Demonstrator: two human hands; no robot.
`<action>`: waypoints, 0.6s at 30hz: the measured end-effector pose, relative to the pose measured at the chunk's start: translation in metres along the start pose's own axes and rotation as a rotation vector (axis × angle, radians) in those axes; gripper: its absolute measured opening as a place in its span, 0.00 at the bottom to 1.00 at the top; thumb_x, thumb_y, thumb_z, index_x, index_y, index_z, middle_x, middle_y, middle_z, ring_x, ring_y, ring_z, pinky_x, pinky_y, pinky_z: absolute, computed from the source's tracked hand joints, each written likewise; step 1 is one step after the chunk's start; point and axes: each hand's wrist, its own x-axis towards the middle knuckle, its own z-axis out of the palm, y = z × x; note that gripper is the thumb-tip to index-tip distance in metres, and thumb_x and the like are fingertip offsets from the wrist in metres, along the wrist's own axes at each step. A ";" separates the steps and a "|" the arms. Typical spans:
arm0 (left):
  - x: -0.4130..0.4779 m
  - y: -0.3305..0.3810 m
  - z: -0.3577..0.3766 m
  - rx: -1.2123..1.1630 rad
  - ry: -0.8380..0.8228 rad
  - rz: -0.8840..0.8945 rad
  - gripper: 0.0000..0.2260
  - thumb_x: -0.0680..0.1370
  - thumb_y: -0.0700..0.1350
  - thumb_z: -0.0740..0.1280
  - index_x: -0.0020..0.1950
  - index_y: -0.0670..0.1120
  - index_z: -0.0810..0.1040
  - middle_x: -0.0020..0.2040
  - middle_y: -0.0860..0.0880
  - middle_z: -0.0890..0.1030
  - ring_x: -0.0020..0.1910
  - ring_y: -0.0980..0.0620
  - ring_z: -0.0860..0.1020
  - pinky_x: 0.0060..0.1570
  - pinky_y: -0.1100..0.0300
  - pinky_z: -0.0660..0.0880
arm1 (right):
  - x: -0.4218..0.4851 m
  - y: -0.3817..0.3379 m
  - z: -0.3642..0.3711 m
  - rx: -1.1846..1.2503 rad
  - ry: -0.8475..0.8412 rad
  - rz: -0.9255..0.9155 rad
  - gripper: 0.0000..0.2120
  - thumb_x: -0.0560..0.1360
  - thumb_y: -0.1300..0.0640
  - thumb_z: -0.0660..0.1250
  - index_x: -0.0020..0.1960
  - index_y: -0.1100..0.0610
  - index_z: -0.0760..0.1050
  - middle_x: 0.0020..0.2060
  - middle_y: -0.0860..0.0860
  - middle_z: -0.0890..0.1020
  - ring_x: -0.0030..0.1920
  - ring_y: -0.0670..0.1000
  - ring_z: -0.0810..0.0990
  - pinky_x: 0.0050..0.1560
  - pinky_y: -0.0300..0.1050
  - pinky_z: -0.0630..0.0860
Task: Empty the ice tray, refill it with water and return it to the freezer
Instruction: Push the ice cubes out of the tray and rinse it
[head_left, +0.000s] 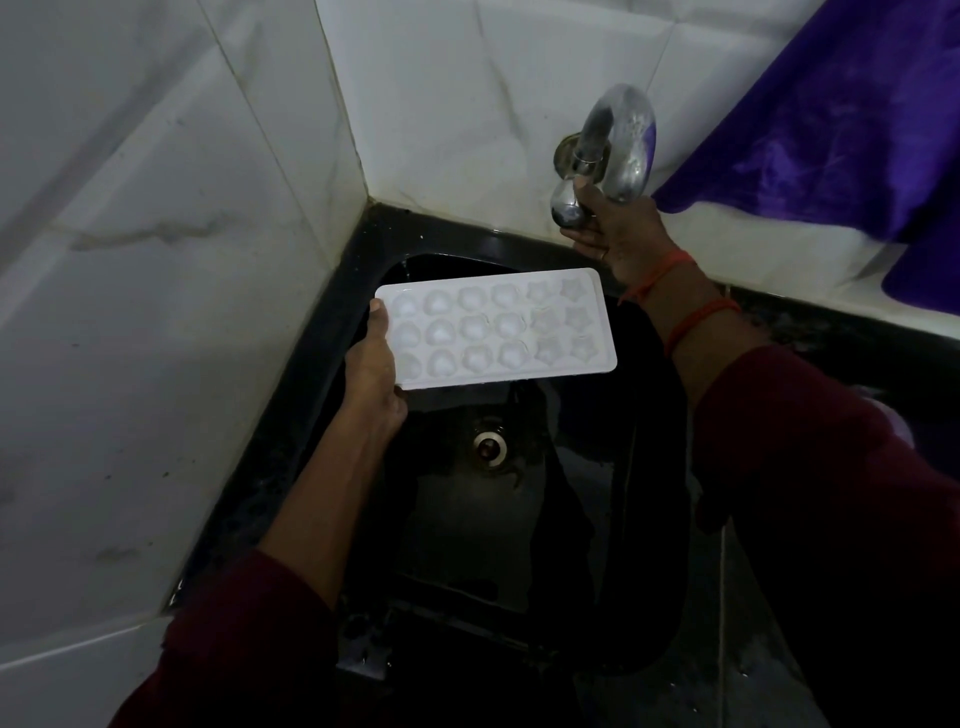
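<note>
A white ice tray (496, 328) with several heart, flower and star moulds is held level over the black sink (644, 493). My left hand (375, 369) grips its left short edge, thumb on the rim. My right hand (618, 228) reaches up to the wall-mounted metal tap (621, 143), with its fingers curled round the tap's handle (567, 207). The spout curves down just above that hand. No water stream shows. The moulds look whitish; whether they hold ice or water I cannot tell.
The sink sits in a tiled corner with white walls at left and behind. Its drain (488, 447) lies below the tray. A purple cloth (831, 114) hangs at the upper right. A dark counter (810, 332) runs to the right.
</note>
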 end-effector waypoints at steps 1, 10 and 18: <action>0.000 -0.001 0.000 -0.003 -0.001 -0.002 0.23 0.81 0.63 0.63 0.61 0.45 0.82 0.53 0.44 0.87 0.50 0.44 0.86 0.42 0.50 0.83 | 0.000 0.000 0.000 -0.003 0.004 0.003 0.20 0.80 0.56 0.68 0.68 0.67 0.72 0.59 0.62 0.82 0.59 0.58 0.83 0.63 0.51 0.79; -0.003 -0.004 0.001 -0.018 -0.005 -0.005 0.23 0.81 0.62 0.63 0.62 0.45 0.81 0.55 0.43 0.86 0.52 0.43 0.85 0.43 0.49 0.83 | 0.002 -0.001 -0.001 -0.030 0.051 -0.026 0.20 0.77 0.57 0.72 0.64 0.66 0.73 0.58 0.63 0.82 0.56 0.58 0.84 0.59 0.50 0.81; -0.005 -0.006 0.002 -0.037 -0.010 -0.009 0.24 0.81 0.62 0.63 0.64 0.44 0.81 0.57 0.42 0.85 0.55 0.42 0.85 0.46 0.47 0.83 | 0.012 0.001 0.000 -0.071 0.102 0.016 0.18 0.78 0.63 0.70 0.65 0.68 0.73 0.59 0.63 0.82 0.57 0.59 0.84 0.60 0.53 0.80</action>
